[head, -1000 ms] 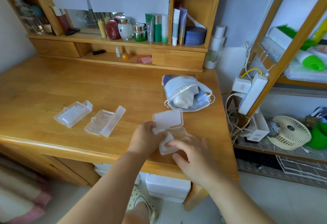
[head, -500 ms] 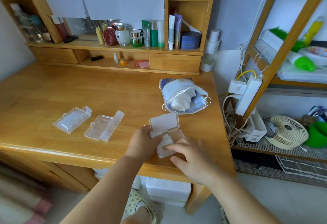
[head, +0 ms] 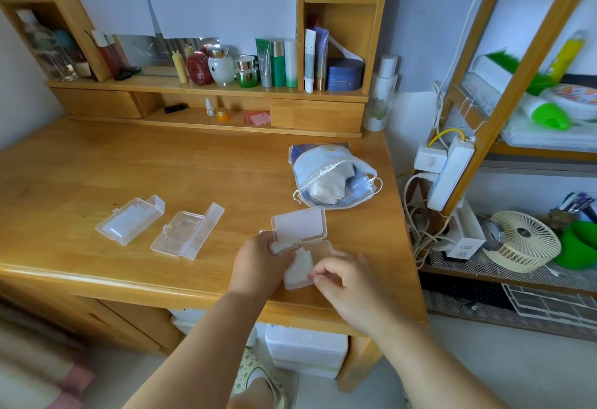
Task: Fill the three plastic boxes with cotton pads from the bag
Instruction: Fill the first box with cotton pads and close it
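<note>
Third plastic box (head: 298,240) at near right edge of bench (head: 97,163), lid up and hinged at far side. Left hand (head: 258,263) holds box at its left end, fingers curled round the wall. Right hand (head: 342,279) pinches a stack of cotton pads (head: 298,268) between thumb and fingertips, pads lying partly in the tray, tilted, near end not yet seated.

Key relation: tray's long axis runs left to right across the view; pad stack sits askew to it. Judgement: pads need squaring to that axis, then pressing down flat; right hand is the nearer for this, left only steadies.

Bag (head: 332,176) lies beyond the box, just beside it, mouth open toward the hands, pads showing inside. Two other boxes (head: 158,227) well to the left, lids open; contents cannot be told
</note>
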{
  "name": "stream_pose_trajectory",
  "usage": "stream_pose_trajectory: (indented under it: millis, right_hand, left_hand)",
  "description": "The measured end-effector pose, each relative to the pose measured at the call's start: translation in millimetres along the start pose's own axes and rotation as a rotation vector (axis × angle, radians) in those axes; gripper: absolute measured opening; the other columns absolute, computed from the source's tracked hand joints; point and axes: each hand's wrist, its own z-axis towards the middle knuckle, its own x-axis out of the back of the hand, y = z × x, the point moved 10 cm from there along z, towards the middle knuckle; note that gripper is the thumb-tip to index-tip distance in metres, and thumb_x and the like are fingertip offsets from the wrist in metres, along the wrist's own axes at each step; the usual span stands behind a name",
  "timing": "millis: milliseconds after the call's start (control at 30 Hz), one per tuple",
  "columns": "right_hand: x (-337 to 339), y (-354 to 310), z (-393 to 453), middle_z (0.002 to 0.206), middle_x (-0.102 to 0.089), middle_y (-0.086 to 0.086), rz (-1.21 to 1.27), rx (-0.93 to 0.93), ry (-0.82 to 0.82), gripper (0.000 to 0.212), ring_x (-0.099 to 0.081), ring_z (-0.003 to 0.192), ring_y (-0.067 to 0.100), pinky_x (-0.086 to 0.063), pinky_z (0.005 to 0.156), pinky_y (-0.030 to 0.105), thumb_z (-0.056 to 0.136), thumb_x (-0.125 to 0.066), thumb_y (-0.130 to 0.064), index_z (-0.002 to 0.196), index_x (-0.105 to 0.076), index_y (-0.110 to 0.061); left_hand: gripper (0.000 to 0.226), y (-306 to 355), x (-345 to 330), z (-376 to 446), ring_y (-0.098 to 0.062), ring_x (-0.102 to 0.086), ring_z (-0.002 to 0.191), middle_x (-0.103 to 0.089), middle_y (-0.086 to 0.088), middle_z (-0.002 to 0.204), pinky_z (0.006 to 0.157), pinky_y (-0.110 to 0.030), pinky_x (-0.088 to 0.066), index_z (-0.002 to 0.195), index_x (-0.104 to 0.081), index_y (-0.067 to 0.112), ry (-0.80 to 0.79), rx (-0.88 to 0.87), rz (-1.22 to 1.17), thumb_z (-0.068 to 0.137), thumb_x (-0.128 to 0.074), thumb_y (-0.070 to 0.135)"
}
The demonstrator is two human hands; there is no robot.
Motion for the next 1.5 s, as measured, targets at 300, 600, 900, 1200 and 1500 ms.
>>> stream_pose_trajectory:
  millis: [300,600,900,1200,1500]
  right_hand:
    - [11,-28,-7,0.089,-0.065,-0.014,-0.368,0.123,0.232,0.014,-0.048,0.098,0.012,-0.035,0.092,0.034,0.084,-0.053,-0.029,0.085,-0.066,-0.027]
    - [-3,-18,11,0.125,-0.052,-0.006,-0.236,-0.007,0.215,0.028,-0.034,0.130,0.012,-0.011,0.116,0.039,0.092,-0.043,-0.011,0.114,-0.057,-0.022]
    - [-11,-8,10,0.136,-0.051,-0.007,-0.041,0.061,0.132,0.043,-0.018,0.142,0.009,-0.006,0.114,0.036,0.091,-0.044,-0.002,0.127,-0.056,-0.024]
    - [4,-39,-17,0.103,-0.063,-0.003,-0.209,0.318,0.384,0.015,-0.050,0.116,0.022,-0.036,0.102,0.052,0.082,-0.057,-0.019,0.084,-0.071,-0.023]
    - [-27,-38,-12,0.087,-0.057,-0.008,-0.377,0.316,0.129,0.024,-0.054,0.088,0.017,-0.025,0.110,0.040,0.092,-0.044,-0.032,0.087,-0.066,-0.025]
  left_hand:
    - [0.030,-2,-3,-3,-0.007,-0.060,0.066,-0.064,0.012,0.069,0.053,-0.013,-0.043,0.075,-0.056,0.041,-0.067,-0.035,-0.017,0.078,-0.065,0.013]
    - [0.011,-4,-2,-4,0.000,-0.051,0.057,-0.056,0.017,0.068,0.047,-0.009,-0.036,0.093,-0.056,0.031,-0.007,-0.051,0.055,0.087,-0.060,0.023]
    - [0.010,-8,-2,0,-0.012,-0.054,0.066,-0.061,0.010,0.073,0.049,-0.014,-0.032,0.095,-0.063,0.022,0.045,-0.032,0.074,0.085,-0.062,0.025]
    - [0.013,-7,-2,0,-0.010,-0.057,0.067,-0.064,0.009,0.078,0.051,-0.009,-0.034,0.097,-0.064,0.023,0.043,-0.035,0.067,0.084,-0.064,0.025]
    - [0.010,-9,0,2,-0.017,-0.057,0.065,-0.060,0.008,0.066,0.052,-0.018,-0.037,0.083,-0.063,0.020,0.026,-0.017,0.037,0.089,-0.058,0.026]
